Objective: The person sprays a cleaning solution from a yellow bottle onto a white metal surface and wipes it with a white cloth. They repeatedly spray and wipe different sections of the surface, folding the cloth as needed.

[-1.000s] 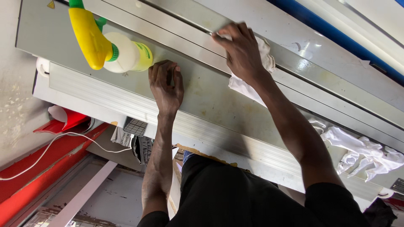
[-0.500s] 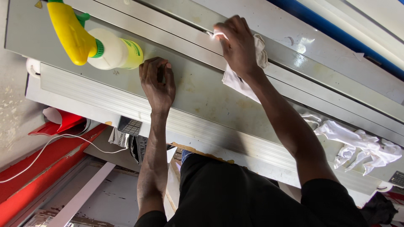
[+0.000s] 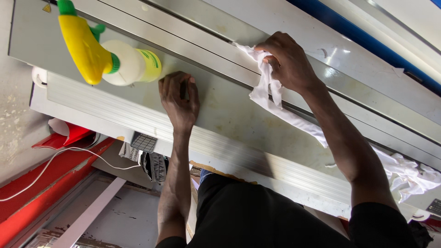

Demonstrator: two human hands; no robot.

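Shifted since earlier: right hand (image 3: 287,59), bunching white cloth (image 3: 268,89), further along the seam of the grey panel (image 3: 229,110), upper centre. Left hand (image 3: 180,98): flat, holding nothing, centre frame. Yellow spray bottle (image 3: 103,55): upper left. Wiping judged under way.

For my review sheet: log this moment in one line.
left hand flat on grey panel | right hand presses white cloth | spray bottle beside left hand
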